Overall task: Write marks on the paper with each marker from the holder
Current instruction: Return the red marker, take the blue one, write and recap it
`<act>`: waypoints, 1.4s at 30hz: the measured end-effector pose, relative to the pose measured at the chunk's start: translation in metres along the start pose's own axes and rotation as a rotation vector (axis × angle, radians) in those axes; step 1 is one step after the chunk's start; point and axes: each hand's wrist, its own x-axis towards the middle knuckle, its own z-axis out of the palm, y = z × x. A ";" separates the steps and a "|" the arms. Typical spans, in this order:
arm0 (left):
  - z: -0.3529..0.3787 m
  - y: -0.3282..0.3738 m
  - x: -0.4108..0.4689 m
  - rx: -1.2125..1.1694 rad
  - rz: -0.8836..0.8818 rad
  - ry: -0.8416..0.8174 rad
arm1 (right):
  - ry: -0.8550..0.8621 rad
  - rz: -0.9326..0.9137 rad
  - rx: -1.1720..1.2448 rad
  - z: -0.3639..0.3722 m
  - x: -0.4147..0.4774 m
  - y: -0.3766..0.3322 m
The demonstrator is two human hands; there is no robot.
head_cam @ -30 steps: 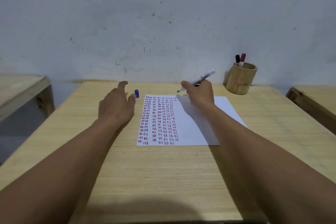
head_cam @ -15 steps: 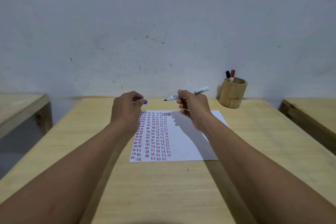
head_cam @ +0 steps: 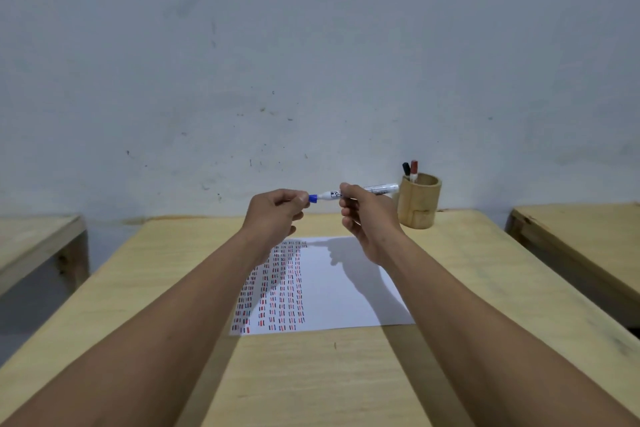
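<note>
Above the far end of the paper (head_cam: 346, 291), both hands hold one white marker (head_cam: 375, 189) level. My right hand (head_cam: 363, 215) grips its barrel. My left hand (head_cam: 277, 211) pinches the blue cap (head_cam: 312, 198), which sits on the marker's tip. The sheet lies on the wooden table (head_cam: 311, 374); its left part carries several columns of short red, blue and black marks, and its right part is blank. A bamboo holder (head_cam: 419, 201) stands at the back right with a black marker (head_cam: 406, 168) and a red marker (head_cam: 414, 168) in it.
A grey wall rises right behind the table. Another wooden table (head_cam: 34, 246) stands to the left and a third wooden table (head_cam: 585, 243) to the right, each across a gap.
My left hand picked the blue cap up from the table. Both hands rose and came together, and the cap now covers the marker's tip. The view tilted upward.
</note>
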 end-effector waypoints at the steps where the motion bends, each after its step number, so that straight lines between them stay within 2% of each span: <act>1: 0.004 0.002 0.000 -0.008 -0.007 -0.006 | -0.007 -0.001 -0.005 -0.002 -0.001 -0.002; 11: 0.036 0.014 -0.002 -0.143 -0.078 -0.030 | -0.005 -0.030 -0.028 -0.023 -0.004 -0.016; 14: 0.040 0.018 -0.003 -0.124 -0.049 -0.032 | 0.007 -0.023 -0.020 -0.028 -0.004 -0.019; 18: 0.048 0.022 -0.004 -0.058 0.029 -0.004 | 0.069 -0.013 0.139 -0.024 -0.001 -0.021; 21: 0.054 0.023 -0.004 0.046 0.115 0.057 | 0.179 -0.097 0.116 -0.021 0.004 -0.020; 23: 0.056 0.024 -0.002 0.082 0.156 0.098 | 0.173 -0.152 0.098 -0.024 0.003 -0.022; 30: 0.068 0.043 0.004 0.169 0.282 0.120 | 0.036 -0.148 -0.276 -0.037 -0.005 -0.041; 33: 0.081 0.051 0.006 0.213 0.312 0.106 | 0.004 -0.231 -0.539 -0.046 -0.002 -0.047; 37: 0.101 0.057 0.013 0.182 0.307 0.087 | 0.076 -0.379 -0.894 -0.063 0.014 -0.055; 42: 0.132 0.034 0.031 0.185 0.239 0.068 | 0.194 -0.417 -0.873 -0.091 0.034 -0.080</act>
